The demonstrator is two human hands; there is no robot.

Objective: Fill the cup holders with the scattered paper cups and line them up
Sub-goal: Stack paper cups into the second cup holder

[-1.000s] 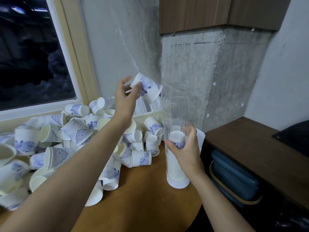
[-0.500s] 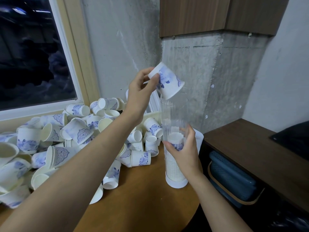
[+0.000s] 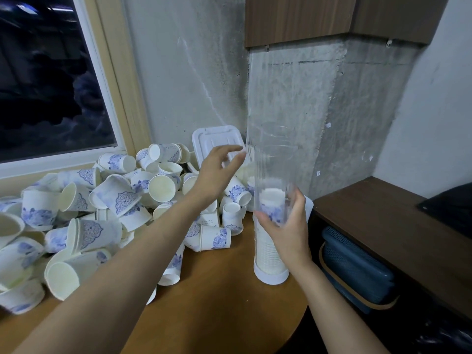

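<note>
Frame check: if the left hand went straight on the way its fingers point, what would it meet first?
Most likely the clear cup holder: the left hand points at its upper wall, above the stacked cups inside, fingertips almost at it. Depth is unclear, so contact cannot be judged.

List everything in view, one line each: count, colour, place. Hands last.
holder: one, clear with white base, upright on the table's right edge
stacked cups: one stack, white, filling the holder's lower part
loose cups: many, white with blue print, piled on the table's left
lid: one, white, upright by the wall behind the pile
table: one, brown wood
window: one, dark, upper left
cabinet: one, brown, top
shelf: one, dark brown, right
basket: one, blue, under the shelf
left hand: holding nothing, beside the holder
right hand: grips the holder
</note>
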